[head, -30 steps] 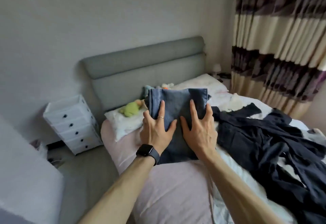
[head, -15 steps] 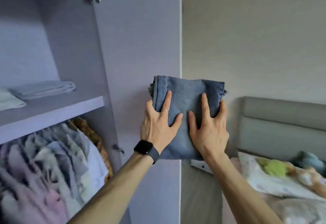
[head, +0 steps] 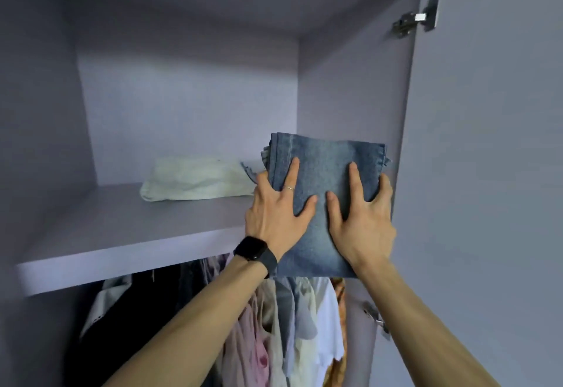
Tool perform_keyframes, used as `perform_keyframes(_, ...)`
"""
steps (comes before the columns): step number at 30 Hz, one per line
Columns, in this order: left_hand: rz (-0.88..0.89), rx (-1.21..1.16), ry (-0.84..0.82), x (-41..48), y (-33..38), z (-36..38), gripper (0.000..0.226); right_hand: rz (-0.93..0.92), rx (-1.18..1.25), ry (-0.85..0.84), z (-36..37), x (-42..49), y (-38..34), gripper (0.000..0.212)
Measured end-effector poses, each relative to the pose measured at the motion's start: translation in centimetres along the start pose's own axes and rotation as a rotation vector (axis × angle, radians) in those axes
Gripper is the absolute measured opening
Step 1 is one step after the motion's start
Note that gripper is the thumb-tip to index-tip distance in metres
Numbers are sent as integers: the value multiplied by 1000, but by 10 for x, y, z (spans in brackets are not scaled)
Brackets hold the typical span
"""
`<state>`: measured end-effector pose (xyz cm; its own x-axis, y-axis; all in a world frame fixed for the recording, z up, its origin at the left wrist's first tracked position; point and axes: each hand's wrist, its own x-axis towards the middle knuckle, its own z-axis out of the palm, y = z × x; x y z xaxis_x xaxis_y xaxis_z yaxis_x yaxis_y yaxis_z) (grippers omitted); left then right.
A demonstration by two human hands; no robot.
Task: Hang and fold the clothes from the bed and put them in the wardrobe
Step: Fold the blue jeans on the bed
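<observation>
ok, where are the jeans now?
Head view, centre-right: the jeans are held by left hand and right hand over the shelf edge, right of the pale cloth, near the wardrobe's right wall.

The shelf [head: 122, 234] offers open room from 7 to 9 o'clock of the jeans [head: 326, 204], and high air at 12. A pale cloth [head: 195, 182] lies just beside them at 10. The side wall [head: 350, 97] stands close at 3. Hanging clothes [head: 289, 325] crowd 6.

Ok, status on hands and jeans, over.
Left hand and right hand both grip the folded jeans. Jeans at right end of shelf, apparently not set down. Pale cloth lies left, not blocking.
</observation>
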<state>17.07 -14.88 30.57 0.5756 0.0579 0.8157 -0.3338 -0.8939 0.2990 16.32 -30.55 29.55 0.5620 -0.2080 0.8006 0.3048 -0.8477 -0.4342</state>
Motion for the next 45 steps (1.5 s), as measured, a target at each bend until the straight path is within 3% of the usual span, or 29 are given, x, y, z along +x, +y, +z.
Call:
perform_keyframes(11,-205,277,99,75,-140,-58,80,-227,238,-177,139,70,-125,64)
perform_keyframes(17,-356,565,63,89,-205,-113,78,-252,377,-363,201,62,-207,66)
perform_keyframes(20,-496,692,-71,83,-236,-137,79,-289,360,-569,220,48,-238,68)
perform_keyframes(22,-643,737,-264,71,-263,-144,79,-333,280,-791,232,35,-250,66)
perform_keyframes(24,-761,664,-448,58,-286,-147,78,-387,154,-957,240,27,-257,64)
perform_keyframes(26,-835,534,-503,47,-304,-149,80,-400,54,-1022,242,22,-266,66)
perform_keyframes(31,-871,444,-542,50,-318,-154,82,-407,-16,-1092,244,23,-277,73)
perform_keyframes(34,-799,550,-607,57,-312,-154,76,-452,-24,-1103,247,28,-270,75)
perform_keyframes(38,-628,516,-577,66,-298,-166,41,-625,90,-1175,246,55,-242,64)
perform_keyframes(40,-546,429,-589,64,-289,-165,27,-603,137,-1193,240,74,-221,63)
perform_keyframes(43,-505,162,-584,49,-263,-139,50,-587,-55,-1038,233,98,-199,53)
perform_keyframes(45,-450,184,-517,39,-249,-109,55,-608,-184,-901,220,103,-193,40)
